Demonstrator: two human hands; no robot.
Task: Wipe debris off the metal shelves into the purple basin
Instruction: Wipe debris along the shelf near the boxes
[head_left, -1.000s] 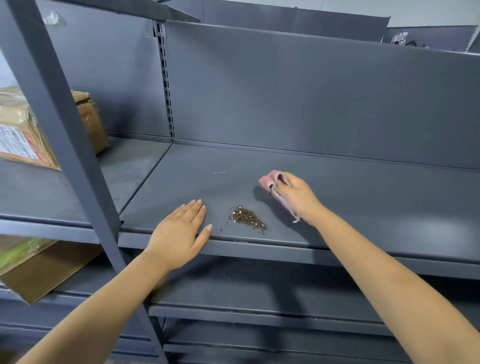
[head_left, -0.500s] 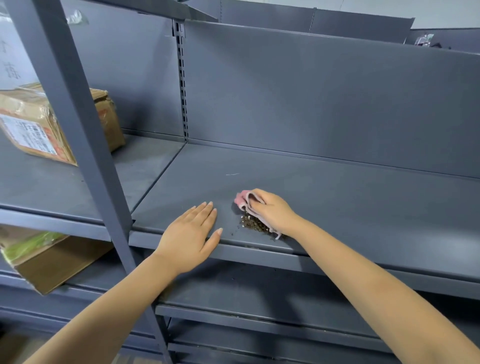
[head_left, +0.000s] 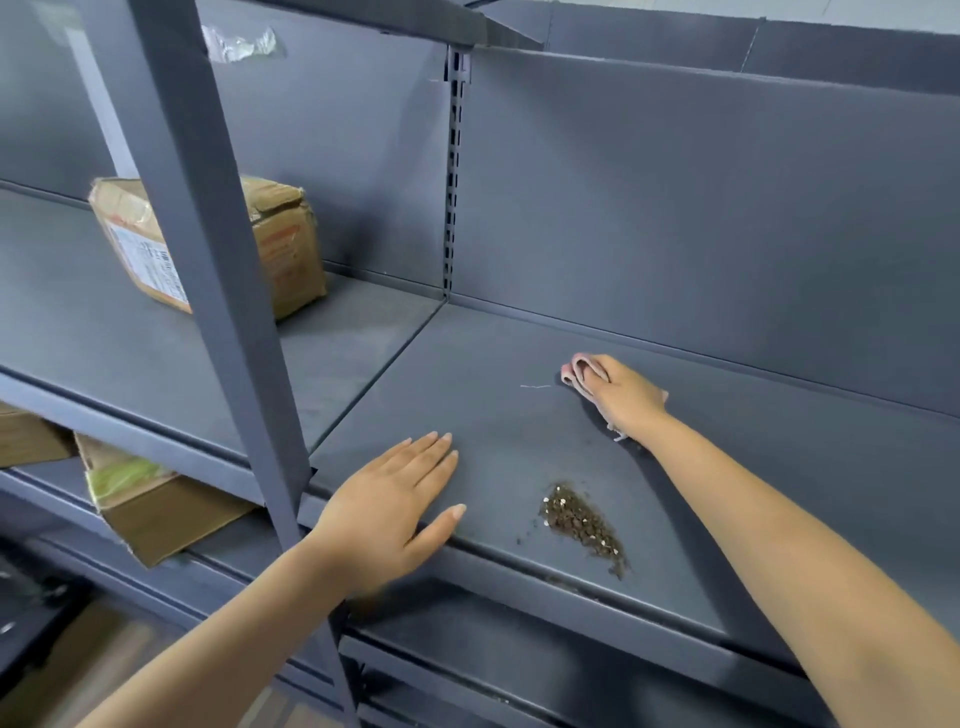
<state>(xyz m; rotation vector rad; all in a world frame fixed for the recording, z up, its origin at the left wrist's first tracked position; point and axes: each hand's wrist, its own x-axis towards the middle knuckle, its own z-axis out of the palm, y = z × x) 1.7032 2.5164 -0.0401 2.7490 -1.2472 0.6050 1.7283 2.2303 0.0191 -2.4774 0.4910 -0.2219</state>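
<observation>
A grey metal shelf (head_left: 519, 426) fills the view. A small pile of brown debris with pale flecks (head_left: 579, 522) lies near its front edge. My right hand (head_left: 621, 395) holds a pink cloth (head_left: 574, 373) pressed on the shelf, farther back than the pile. A thin white thread (head_left: 535, 386) lies just left of the cloth. My left hand (head_left: 395, 506) rests flat on the shelf's front edge, fingers straight, left of the pile. No purple basin is in view.
A slanted grey upright post (head_left: 218, 291) crosses in front at left. A taped cardboard box (head_left: 280, 244) sits on the neighbouring shelf at left. Another cardboard box (head_left: 140, 499) lies on the lower shelf. Lower shelves (head_left: 519, 670) run below.
My right hand with the cloth has moved from the debris pile back toward the rear of the shelf. The pile now lies uncovered near the front edge. My left hand stays put.
</observation>
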